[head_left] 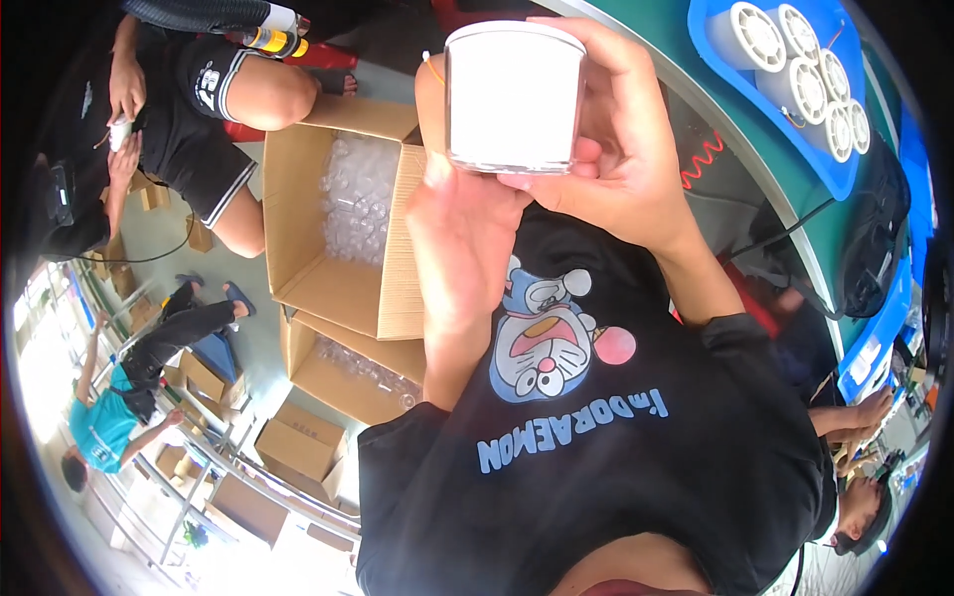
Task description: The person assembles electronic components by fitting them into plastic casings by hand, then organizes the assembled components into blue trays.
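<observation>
A green table [664, 22] curves through the upper right of the frame; an open cardboard box [296, 204] stands left of centre, a blue tray [835, 177] at upper right. At top centre, the right hand [636, 149] grasps from the right, the left hand [462, 233] supports from lower left; between them, touching both, sits a white cup [515, 99], its axis roughly vertical in frame.
</observation>
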`<action>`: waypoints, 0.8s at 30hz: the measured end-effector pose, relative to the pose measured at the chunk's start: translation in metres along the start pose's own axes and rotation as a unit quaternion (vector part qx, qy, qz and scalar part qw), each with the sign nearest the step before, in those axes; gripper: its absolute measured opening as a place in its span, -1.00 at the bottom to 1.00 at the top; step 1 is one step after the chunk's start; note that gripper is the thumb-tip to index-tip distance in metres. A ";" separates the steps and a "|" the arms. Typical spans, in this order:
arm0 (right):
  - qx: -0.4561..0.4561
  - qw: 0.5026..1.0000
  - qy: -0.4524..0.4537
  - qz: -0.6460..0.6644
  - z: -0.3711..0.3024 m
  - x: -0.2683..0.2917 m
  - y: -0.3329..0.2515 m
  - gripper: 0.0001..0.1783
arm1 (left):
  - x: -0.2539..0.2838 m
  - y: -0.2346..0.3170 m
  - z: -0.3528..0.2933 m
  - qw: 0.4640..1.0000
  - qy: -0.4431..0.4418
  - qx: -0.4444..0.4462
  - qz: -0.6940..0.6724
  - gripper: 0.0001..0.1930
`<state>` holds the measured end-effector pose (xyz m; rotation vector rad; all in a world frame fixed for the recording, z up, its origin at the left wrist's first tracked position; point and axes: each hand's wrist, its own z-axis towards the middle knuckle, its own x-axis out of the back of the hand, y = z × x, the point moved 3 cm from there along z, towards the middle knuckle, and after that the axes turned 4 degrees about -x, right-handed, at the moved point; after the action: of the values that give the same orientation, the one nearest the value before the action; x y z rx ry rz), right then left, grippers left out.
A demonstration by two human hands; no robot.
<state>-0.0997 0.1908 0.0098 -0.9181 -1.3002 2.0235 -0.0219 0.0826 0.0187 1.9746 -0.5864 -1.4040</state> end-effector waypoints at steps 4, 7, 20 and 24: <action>0.042 0.998 0.014 -0.040 -0.002 0.008 0.009 -0.08 | 0.006 -0.003 -0.004 0.986 0.001 -0.060 0.157 -0.37; 0.013 0.997 0.024 -0.069 -0.006 0.013 0.010 -0.10 | -0.001 0.002 -0.005 0.971 -0.010 -0.073 0.228 -0.45; 0.055 0.960 0.041 -0.271 0.003 0.010 -0.016 -0.18 | 0.019 -0.018 0.019 0.994 0.024 -0.013 0.104 -0.30; 0.048 0.949 0.022 -0.312 0.000 0.011 -0.017 -0.23 | 0.017 -0.010 0.016 0.986 0.013 -0.100 0.131 -0.34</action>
<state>-0.1045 0.2056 0.0231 -0.4226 -1.2519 1.5401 -0.0313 0.0739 -0.0035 1.6881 -0.6405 -1.2223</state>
